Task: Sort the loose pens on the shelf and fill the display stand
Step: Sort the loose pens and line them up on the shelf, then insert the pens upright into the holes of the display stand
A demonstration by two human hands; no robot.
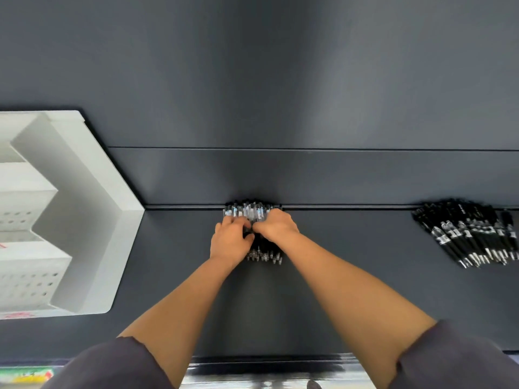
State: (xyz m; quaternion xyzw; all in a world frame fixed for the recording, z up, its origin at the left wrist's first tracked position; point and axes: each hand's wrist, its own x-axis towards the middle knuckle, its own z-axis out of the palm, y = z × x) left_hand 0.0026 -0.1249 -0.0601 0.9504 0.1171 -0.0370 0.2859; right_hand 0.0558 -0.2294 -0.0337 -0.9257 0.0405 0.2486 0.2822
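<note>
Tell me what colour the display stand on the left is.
The display stand is white, head view.

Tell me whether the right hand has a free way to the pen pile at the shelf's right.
Probably yes: only bare shelf lies between the right hand and the pen pile, though it now grips the middle bundle.

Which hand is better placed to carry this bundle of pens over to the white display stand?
Left, probably. The left hand and right hand both grip the bundle of pens, but the display stand sits on the left side of the shelf.
</note>
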